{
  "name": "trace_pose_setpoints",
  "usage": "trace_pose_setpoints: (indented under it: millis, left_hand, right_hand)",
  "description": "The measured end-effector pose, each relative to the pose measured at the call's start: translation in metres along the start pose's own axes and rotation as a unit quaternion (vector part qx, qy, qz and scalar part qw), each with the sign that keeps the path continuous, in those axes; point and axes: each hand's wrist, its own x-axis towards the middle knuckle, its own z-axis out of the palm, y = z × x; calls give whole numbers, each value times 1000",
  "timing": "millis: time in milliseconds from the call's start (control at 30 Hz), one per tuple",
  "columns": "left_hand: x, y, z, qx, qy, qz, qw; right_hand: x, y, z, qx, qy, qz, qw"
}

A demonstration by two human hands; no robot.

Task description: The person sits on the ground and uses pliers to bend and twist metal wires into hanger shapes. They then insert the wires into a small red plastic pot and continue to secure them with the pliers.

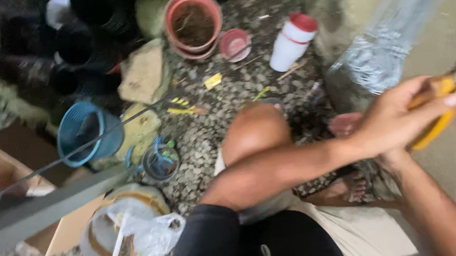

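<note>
**Your left hand grips a yellow-handled cutting tool at the right of the scene, beside a clear plastic bottle.**

Your left hand reaches across your raised knee, its fingers wrapped tight around the yellow handles of the tool; its blade end runs off, blurred, toward the far right. The handles look hard and smooth, so you would likely do best holding well back on them, clear of the blade. The clear plastic bottle just beyond looks thin-walled, light and easily crushed, probably slippery; its ribbed middle seems the safest place to hold. Your right hand is hidden under the left wrist, so you cannot tell how its fingers stand. Far left sit a terracotta pot, a white jar with a red lid and a blue basket.
</note>
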Motion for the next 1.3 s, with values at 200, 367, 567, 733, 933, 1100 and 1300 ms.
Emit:
trace_pose_setpoints:
  millis: [200, 367, 567, 733, 933, 1100, 1300]
  left_hand:
    - [-37, -33, 27, 90, -90, -4, 992]
    - [-60, -63, 56, 350, -106, 132, 921]
    - [-54, -72, 74, 463, -262, 174, 829]
    - [-17, -56, 64, 565, -310, 134, 753]
    - [31, -18, 19, 662, -73, 241, 706]
    - [39, -17, -16, 649, -26, -3, 760]
    - [32, -10, -40, 607, -45, -8, 793]
  right_hand:
    - [-107, 41, -51, 117, 185, -104, 970]
    - [-152, 62, -53, 168, 217, -164, 948]
    - [-202, 44, -102, 18, 333, -152, 930]
    - [-222, 40, -153, -363, 553, -103, 743]
    - [-224, 55, -183, -492, 629, -18, 601]
    - [-212, 58, -187, -517, 621, -30, 588]
    - [-200, 56, -173, -480, 623, -18, 617]
